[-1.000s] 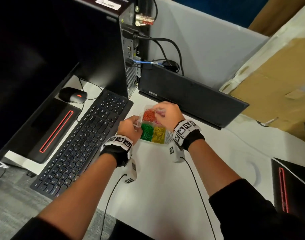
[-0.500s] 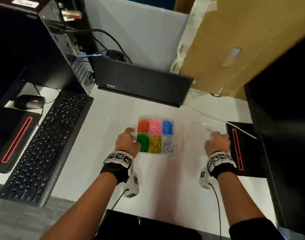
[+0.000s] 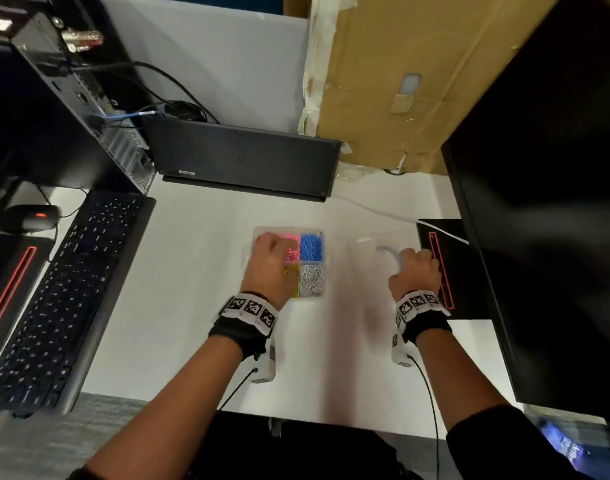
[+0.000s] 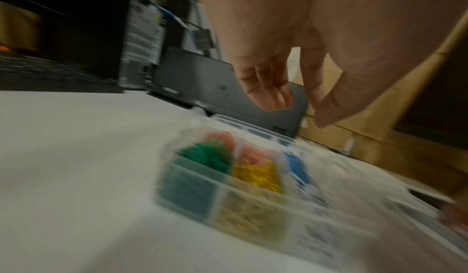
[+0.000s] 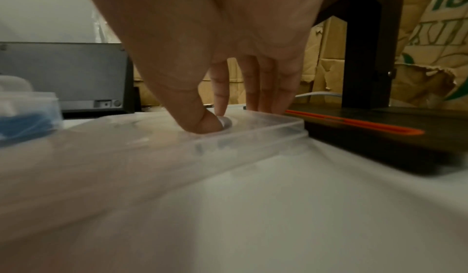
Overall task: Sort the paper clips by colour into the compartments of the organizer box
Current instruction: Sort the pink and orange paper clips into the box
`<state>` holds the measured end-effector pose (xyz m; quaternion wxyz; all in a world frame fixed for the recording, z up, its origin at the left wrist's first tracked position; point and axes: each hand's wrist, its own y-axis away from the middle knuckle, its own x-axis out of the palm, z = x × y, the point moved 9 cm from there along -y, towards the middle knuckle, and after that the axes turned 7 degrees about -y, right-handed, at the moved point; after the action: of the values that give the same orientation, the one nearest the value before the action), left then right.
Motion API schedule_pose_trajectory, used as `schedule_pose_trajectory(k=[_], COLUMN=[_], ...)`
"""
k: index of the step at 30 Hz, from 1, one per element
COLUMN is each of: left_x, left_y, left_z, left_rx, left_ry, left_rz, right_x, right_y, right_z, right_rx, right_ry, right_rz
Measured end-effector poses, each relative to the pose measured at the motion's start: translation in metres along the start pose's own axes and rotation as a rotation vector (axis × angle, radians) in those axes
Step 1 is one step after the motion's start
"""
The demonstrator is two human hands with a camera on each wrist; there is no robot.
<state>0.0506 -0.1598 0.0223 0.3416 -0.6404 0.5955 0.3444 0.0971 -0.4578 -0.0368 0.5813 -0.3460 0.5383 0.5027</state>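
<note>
A clear organizer box (image 3: 258, 233) lies uncovered mid-table, holding pink clips (image 3: 291, 244), blue clips (image 3: 311, 245), white clips (image 3: 310, 280) and yellow clips (image 3: 292, 289). My left hand (image 3: 272, 258) hovers over its left compartments and hides them. In the left wrist view that hand (image 4: 296, 115) hangs loosely curled and empty above the box (image 4: 182, 207), where green clips (image 4: 205, 155) and yellow clips (image 4: 258, 175) show. To the right the clear lid (image 3: 366, 258) lies flat. My right hand (image 3: 414, 268) pinches its far right rim. Its thumb (image 5: 202, 121) is inside the lid (image 5: 253, 133).
A black keyboard (image 3: 64, 292) and a mouse (image 3: 30, 216) lie at the left. Behind them stands a PC tower (image 3: 71, 109). A black laptop (image 3: 241, 157) stands behind the box. A monitor (image 3: 539, 202) and its red-striped base (image 3: 438, 265) border the lid. Cardboard (image 3: 400, 81) leans behind.
A second ago both hands held the lidded box near the laptop. The box now lies open mid-table. My right hand carried the lid right; my left moved over the left compartments.
</note>
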Motion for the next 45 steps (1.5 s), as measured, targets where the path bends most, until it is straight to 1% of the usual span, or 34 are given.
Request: schedule_pose_trajectory(k=[1, 4, 6, 8, 11, 13, 15, 17, 19, 20, 21, 23, 24, 26, 28, 29, 31, 33, 36, 38, 40, 42, 43, 45], left_x=[0.011, 0.043, 0.06, 0.075, 0.087, 0.082, 0.072, 0.061, 0.042, 0.03, 0.02, 0.008, 0.004, -0.003, -0.009, -0.014, -0.016, -0.007, 0.007, 0.01, 0.008, 0.005, 0.004, 0.007], left_y=[-0.001, -0.001, 0.0, 0.001, 0.004, 0.005, 0.004, -0.001, -0.01, -0.012, -0.013, -0.01, -0.009, -0.004, 0.002, 0.004, 0.007, 0.008, 0.007, 0.006, 0.004, 0.005, 0.007, 0.011], left_z=[-0.014, -0.052, -0.068, -0.077, -0.083, -0.086, -0.084, -0.074, -0.054, -0.04, -0.024, 0.008, 0.023, 0.053, 0.076, 0.082, 0.088, 0.094, 0.098, 0.094, 0.093, 0.103, 0.109, 0.119], left_rx=[0.055, 0.183, 0.224, 0.236, 0.252, 0.249, 0.183, 0.055, -0.085, -0.158, -0.218, -0.303, -0.319, -0.37, -0.422, -0.417, -0.39, -0.401, -0.43, -0.411, -0.416, -0.496, -0.545, -0.626], left_ry=[0.004, 0.03, 0.023, -0.001, -0.034, -0.009, 0.11, 0.309, 0.461, 0.518, 0.59, 0.683, 0.651, 0.543, 0.424, 0.333, 0.154, 0.094, 0.14, 0.174, 0.224, 0.338, 0.395, 0.472], left_rz=[0.039, 0.162, 0.231, 0.284, 0.3, 0.258, 0.245, 0.255, 0.173, 0.117, 0.065, 0.019, 0.003, -0.012, -0.044, -0.077, -0.078, -0.017, 0.076, 0.11, 0.094, 0.032, 0.014, 0.027], right_x=[0.003, 0.014, 0.019, 0.023, 0.019, 0.002, -0.022, -0.043, -0.053, -0.055, -0.051, -0.032, -0.022, -0.005, 0.008, 0.012, 0.016, 0.013, 0.003, 0.0, -0.001, 0.001, 0.006, 0.02], right_y=[0.003, 0.012, 0.018, 0.023, 0.026, 0.024, 0.021, 0.02, 0.017, 0.016, 0.013, 0.013, 0.017, 0.025, 0.032, 0.033, 0.031, 0.028, 0.027, 0.028, 0.027, 0.026, 0.025, 0.024], right_z=[0.0, -0.001, 0.0, 0.001, -0.001, 0.003, 0.02, 0.047, 0.073, 0.081, 0.086, 0.094, 0.1, 0.115, 0.129, 0.134, 0.139, 0.141, 0.144, 0.143, 0.139, 0.128, 0.12, 0.105], right_rx=[-0.012, 0.01, 0.005, -0.016, -0.029, -0.054, -0.143, -0.279, -0.361, -0.353, -0.306, -0.161, -0.116, -0.089, -0.092, -0.101, -0.125, -0.16, -0.254, -0.269, -0.262, -0.203, -0.139, 0.026], right_ry=[0.007, -0.06, -0.04, 0.004, -0.047, -0.199, -0.382, -0.475, -0.517, -0.526, -0.544, -0.644, -0.716, -0.836, -0.89, -0.896, -0.859, -0.814, -0.673, -0.603, -0.556, -0.539, -0.566, -0.735], right_rz=[0.017, 0.144, 0.216, 0.272, 0.333, 0.305, 0.243, 0.178, 0.095, 0.062, 0.067, 0.196, 0.275, 0.386, 0.432, 0.424, 0.366, 0.284, 0.159, 0.132, 0.117, 0.125, 0.152, 0.241])
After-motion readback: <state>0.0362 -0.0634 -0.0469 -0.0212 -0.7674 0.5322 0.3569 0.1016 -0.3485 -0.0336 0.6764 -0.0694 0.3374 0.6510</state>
